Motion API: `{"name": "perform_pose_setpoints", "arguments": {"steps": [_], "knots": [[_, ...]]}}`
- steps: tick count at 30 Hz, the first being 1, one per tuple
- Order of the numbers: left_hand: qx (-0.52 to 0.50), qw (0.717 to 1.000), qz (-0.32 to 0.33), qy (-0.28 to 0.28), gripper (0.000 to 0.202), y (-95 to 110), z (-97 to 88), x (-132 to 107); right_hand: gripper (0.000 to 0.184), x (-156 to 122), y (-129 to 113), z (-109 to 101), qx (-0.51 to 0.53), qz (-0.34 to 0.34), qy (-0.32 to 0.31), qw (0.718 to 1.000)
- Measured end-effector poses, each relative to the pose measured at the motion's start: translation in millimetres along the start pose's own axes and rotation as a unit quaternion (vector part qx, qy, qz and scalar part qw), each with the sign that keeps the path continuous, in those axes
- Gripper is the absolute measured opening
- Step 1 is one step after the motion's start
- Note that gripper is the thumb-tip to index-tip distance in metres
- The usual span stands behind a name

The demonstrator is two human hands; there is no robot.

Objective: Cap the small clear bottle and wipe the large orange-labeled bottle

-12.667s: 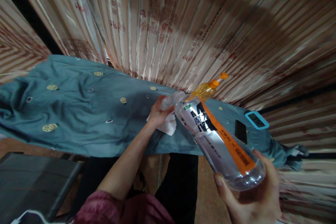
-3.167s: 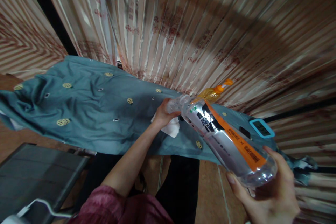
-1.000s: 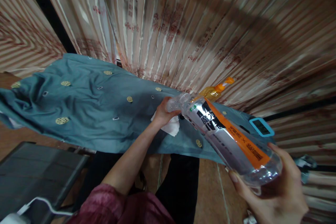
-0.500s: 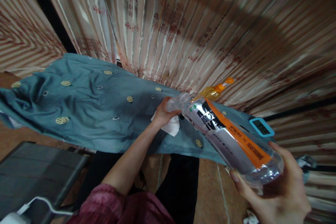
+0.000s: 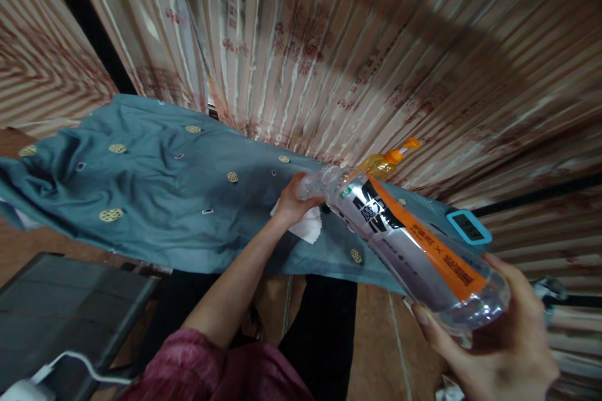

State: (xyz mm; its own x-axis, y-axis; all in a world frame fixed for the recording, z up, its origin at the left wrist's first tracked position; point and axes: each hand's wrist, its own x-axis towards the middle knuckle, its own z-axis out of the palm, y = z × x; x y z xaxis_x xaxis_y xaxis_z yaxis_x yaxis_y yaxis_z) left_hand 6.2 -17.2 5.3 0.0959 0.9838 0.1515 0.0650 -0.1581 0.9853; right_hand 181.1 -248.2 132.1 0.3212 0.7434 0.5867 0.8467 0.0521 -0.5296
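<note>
My right hand grips the base of a large clear plastic bottle with a silver, black and orange label. The bottle is tilted, neck pointing up and to the left. My left hand is closed around the bottle's neck, and a white cloth sticks out from under that hand. Both hands are over a table draped in a blue-green cloth with small gold round motifs.
An orange pump bottle stands behind the clear bottle. A blue-framed digital timer lies on the table at the right. Striped patterned curtains hang behind. A dark flat surface with a white cable sits at lower left.
Over the last second the bottle's base and my right hand have drifted slightly down and right. My left hand stays on the neck with the white cloth.
</note>
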Motion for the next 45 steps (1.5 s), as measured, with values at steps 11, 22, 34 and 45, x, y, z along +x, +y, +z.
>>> {"name": "perform_pose_setpoints", "arguments": {"steps": [11, 22, 34, 45], "knots": [[0.007, 1.0, -0.007, 0.003, 0.055, -1.6, 0.4, 0.2, 0.1, 0.3, 1.1, 0.6, 0.007, 0.009, -0.004, 1.0], [0.008, 1.0, -0.005, 0.007, 0.056, 1.1, 0.1, -0.5, 0.099, 0.0, 3.4, -0.1, 0.008, -0.005, -0.01, 1.0], [0.011, 1.0, -0.004, 0.005, 0.053, 2.4, -0.4, -0.6, 0.1, -0.4, 1.0, -1.0, 0.001, -0.006, -0.013, 1.0], [0.016, 1.0, -0.008, 0.001, 0.055, 5.6, -0.6, 0.5, 0.098, 1.6, -2.9, -0.1, -0.004, -0.003, -0.008, 1.0]]}}
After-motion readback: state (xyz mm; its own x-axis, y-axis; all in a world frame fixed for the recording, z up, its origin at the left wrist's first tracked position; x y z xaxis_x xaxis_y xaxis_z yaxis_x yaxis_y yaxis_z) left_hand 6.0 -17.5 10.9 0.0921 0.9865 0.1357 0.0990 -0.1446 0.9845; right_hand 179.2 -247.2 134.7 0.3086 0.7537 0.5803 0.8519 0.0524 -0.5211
